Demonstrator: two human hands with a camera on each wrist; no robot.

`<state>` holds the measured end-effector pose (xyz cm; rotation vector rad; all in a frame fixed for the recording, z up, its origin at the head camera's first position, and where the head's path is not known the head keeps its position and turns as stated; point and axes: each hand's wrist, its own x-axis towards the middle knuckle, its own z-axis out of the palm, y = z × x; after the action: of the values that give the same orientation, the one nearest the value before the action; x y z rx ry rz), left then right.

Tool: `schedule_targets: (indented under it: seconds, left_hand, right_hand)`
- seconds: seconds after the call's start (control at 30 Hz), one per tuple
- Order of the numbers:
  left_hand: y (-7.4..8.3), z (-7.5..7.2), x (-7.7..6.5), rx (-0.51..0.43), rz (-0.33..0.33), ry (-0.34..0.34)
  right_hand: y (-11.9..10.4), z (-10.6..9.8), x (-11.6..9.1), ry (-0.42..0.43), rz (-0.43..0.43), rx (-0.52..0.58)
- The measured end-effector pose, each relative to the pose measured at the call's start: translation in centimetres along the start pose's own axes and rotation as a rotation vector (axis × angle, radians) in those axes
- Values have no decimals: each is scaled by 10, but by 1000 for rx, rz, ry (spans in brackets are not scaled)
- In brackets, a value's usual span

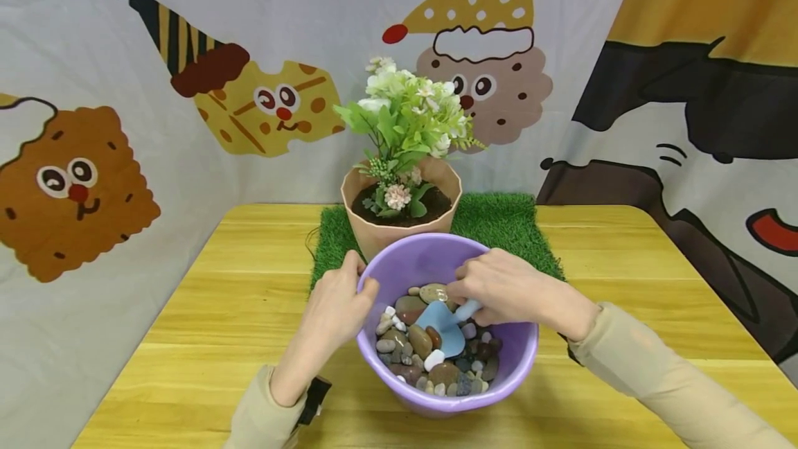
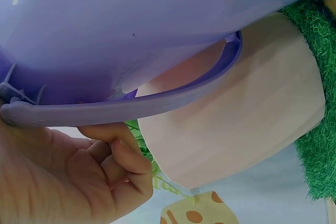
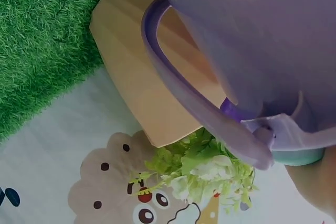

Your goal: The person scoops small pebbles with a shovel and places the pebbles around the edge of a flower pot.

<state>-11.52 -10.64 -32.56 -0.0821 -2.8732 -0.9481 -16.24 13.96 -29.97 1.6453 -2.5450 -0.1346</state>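
A purple bucket (image 1: 524,359) stands tilted toward the camera, with several wet pebbles (image 1: 420,341) of many colours inside. My left hand (image 1: 339,303) grips its left rim, thumb over the edge; in the left wrist view the curled fingers (image 2: 134,156) lie beside the bucket's lowered handle (image 2: 173,100). Over the right rim reaches my right hand (image 1: 499,286), which holds a small blue shovel (image 1: 441,324) by its grip. The shovel's blade rests among the pebbles, with a few stones on it. Only a sliver of the right hand (image 3: 315,182) appears in the right wrist view.
Just behind the bucket stands a beige flowerpot (image 1: 368,234) with dark soil and a leafy plant (image 1: 411,113) with white flowers. Under it lies a green artificial grass mat (image 1: 499,220) on the wooden table (image 1: 262,283). A cartoon-printed cloth (image 1: 299,5) hangs behind.
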Motion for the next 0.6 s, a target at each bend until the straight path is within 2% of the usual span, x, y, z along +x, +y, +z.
schedule_targets:
  seconds: [0.3,0.6]
  left_hand:
    - [-1,0,1,1,1,-6]
    - [-1,0,1,3,4,-3]
  right_hand:
    - [0,11,7,69,-67,27]
    - [3,13,8,71,-75,65]
